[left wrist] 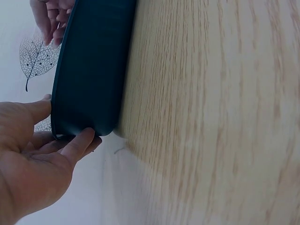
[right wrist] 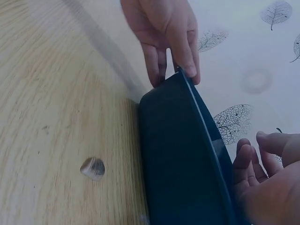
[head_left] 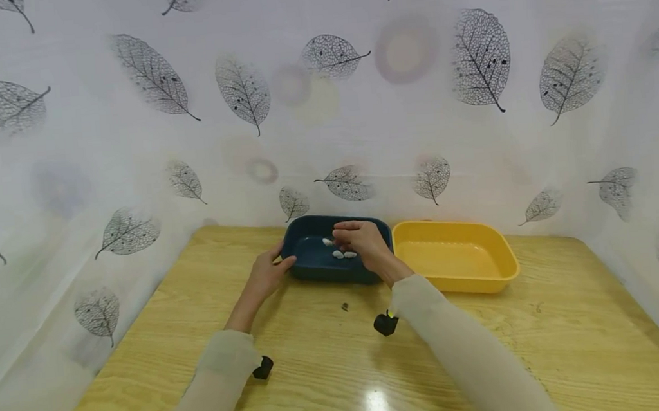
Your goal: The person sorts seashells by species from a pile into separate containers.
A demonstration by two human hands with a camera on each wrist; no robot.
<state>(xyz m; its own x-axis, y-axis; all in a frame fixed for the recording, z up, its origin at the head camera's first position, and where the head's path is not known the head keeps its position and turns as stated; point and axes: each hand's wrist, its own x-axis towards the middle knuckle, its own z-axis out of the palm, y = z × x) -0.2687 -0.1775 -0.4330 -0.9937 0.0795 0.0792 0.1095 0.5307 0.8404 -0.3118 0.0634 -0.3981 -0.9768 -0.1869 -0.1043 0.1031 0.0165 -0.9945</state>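
A deep dark teal plastic tray [head_left: 317,274] stands near the table's back edge. My left hand [head_left: 266,272] grips its left end, thumb at the rim and fingers against the outer wall; the left wrist view shows this hand [left wrist: 42,154] close up. Inside lie a few small white pieces [head_left: 338,254], perhaps shells or stones, too small to tell. Over the tray's right half hovers my right hand [head_left: 361,241], its fingers loosely bent beside one white piece [head_left: 328,242]. In the right wrist view, nothing shows between that hand's fingers [right wrist: 253,164].
A yellow tray [head_left: 455,257] stands against the teal one on its right. On the wooden table [head_left: 319,374], in front of the teal tray, lies a small brown striped shell [right wrist: 93,168]. A white curtain [head_left: 324,135] with leaf prints hangs behind the table and along its sides.
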